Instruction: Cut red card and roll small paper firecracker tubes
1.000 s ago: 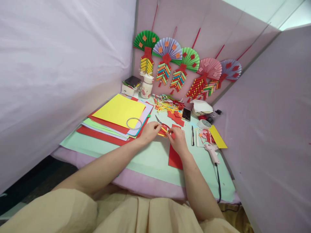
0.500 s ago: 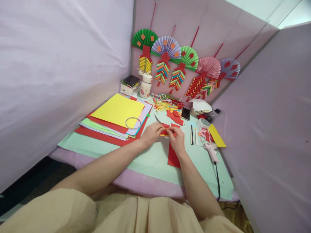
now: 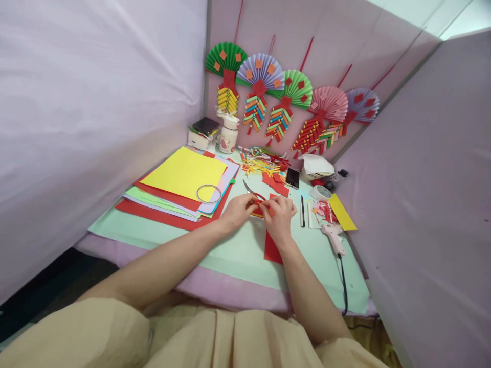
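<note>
My left hand point(image 3: 238, 211) and my right hand point(image 3: 280, 217) meet over the middle of the table, with thumbs and fingertips pinched together. Between them is a small piece of red and yellow paper point(image 3: 259, 204), mostly covered by the fingers. Scissors point(image 3: 247, 187) with red handles lie just beyond the hands, blades pointing away to the left. Beneath the right wrist a red paper strip point(image 3: 272, 250) lies flat. More red paper pieces point(image 3: 276, 184) lie past the fingertips.
At left is a stack of coloured paper point(image 3: 184, 174) with a ring of tape point(image 3: 209, 194) on it. A utility knife point(image 3: 303, 212), glue gun point(image 3: 334, 239), phone point(image 3: 292, 178) and tape roll point(image 3: 321, 192) lie to the right. A bottle point(image 3: 229, 135) stands behind; paper fans point(image 3: 261, 71) hang above.
The fingers of my right hand have shifted and spread slightly over the small paper piece. More of the scissors' red handles now shows. The view has moved a little.
</note>
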{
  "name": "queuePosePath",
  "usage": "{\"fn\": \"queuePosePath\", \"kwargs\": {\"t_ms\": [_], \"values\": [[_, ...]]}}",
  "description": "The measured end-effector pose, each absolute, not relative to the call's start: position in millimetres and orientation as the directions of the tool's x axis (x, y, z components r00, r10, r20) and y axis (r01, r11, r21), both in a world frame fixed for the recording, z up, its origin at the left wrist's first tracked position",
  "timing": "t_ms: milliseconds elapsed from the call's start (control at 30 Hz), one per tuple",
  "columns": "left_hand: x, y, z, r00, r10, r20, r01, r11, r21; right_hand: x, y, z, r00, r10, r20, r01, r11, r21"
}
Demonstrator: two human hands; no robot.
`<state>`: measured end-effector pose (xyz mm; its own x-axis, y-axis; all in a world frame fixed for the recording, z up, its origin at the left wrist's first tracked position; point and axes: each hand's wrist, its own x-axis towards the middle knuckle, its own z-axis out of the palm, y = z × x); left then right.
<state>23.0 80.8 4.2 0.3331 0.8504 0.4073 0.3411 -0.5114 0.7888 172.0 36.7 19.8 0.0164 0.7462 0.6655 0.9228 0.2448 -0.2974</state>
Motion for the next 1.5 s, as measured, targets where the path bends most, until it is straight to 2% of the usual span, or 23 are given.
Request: {"fn": "queuePosePath", "kwargs": {"t_ms": [400, 1500], "values": [[21.8, 75.7, 6.5, 0.388, 0.773, 0.502, 0.450, -0.634, 0.629, 171.0, 36.2, 20.9, 0.056, 0.746, 0.663, 0.932, 0.200, -0.303], [21.5, 72.3, 8.8, 0.435, 0.743, 0.509, 0.469, -0.669, 0.576, 170.0, 35.2, 21.7, 0.122, 0.776, 0.618, 0.898, 0.178, -0.402]]}}
